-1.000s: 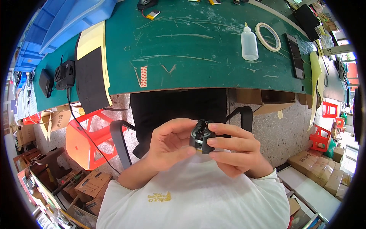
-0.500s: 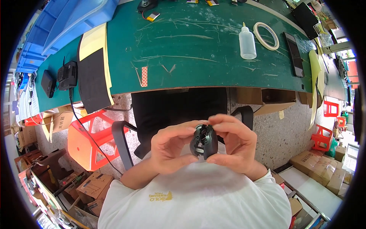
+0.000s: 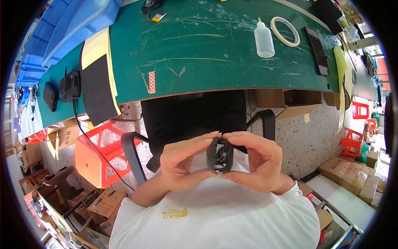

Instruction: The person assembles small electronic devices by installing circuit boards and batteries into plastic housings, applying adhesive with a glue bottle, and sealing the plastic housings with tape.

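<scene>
A small black plastic part [image 3: 219, 155] — oval, with openings moulded through it — is held in the air in front of the white shirt [image 3: 215, 216], well below the edge of the green counter [image 3: 199, 54]. It is pinched from both sides: the left hand [image 3: 182, 166] is closed on its left edge, forefinger on top and thumb beneath, and the right hand [image 3: 255, 164] is closed on its right edge in the same way, the two forefingers touching above it. The part is judged to be light and stiff, a thin shell that could flex or crack if squeezed across the openings — so the outer rim is thought the safest place for a hold. Its smooth surface may be slippery. On the counter, well apart, a white squeeze bottle [image 3: 263, 39] stands beside a roll of tape [image 3: 285, 31].
</scene>
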### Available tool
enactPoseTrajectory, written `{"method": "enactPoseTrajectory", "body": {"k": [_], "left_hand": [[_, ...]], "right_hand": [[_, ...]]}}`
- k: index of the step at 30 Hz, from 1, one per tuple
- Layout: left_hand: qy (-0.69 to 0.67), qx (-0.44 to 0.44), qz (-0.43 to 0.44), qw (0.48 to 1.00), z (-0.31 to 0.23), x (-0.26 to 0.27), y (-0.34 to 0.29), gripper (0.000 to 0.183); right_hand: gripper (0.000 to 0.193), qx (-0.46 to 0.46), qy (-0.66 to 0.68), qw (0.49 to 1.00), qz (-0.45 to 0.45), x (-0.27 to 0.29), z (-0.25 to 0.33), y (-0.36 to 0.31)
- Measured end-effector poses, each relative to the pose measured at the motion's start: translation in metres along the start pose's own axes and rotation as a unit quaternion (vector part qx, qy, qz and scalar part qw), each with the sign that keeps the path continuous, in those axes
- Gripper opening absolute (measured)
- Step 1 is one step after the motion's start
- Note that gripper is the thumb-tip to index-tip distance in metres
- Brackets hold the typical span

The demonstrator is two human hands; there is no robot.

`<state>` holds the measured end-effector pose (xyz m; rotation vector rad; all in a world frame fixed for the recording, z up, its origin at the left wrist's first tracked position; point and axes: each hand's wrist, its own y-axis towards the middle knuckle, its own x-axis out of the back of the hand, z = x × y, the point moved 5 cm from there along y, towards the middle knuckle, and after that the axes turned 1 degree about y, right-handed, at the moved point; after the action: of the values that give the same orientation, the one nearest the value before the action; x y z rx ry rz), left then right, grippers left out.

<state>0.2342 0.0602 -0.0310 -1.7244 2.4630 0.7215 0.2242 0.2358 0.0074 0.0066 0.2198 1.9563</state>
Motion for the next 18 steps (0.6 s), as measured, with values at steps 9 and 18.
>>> {"method": "enactPoseTrajectory", "body": {"k": [9, 18], "left_hand": [[0.078, -0.006, 0.035, 0.996, -0.005, 0.004, 0.001, 0.063], [0.124, -0.071, 0.072, 0.987, -0.003, 0.005, -0.001, 0.066]], "right_hand": [[0.057, 0.08, -0.148, 0.986, -0.008, -0.001, 0.006, 0.004], [0.061, 0.055, -0.1, 0.993, 0.013, 0.002, -0.008, 0.004]]}}
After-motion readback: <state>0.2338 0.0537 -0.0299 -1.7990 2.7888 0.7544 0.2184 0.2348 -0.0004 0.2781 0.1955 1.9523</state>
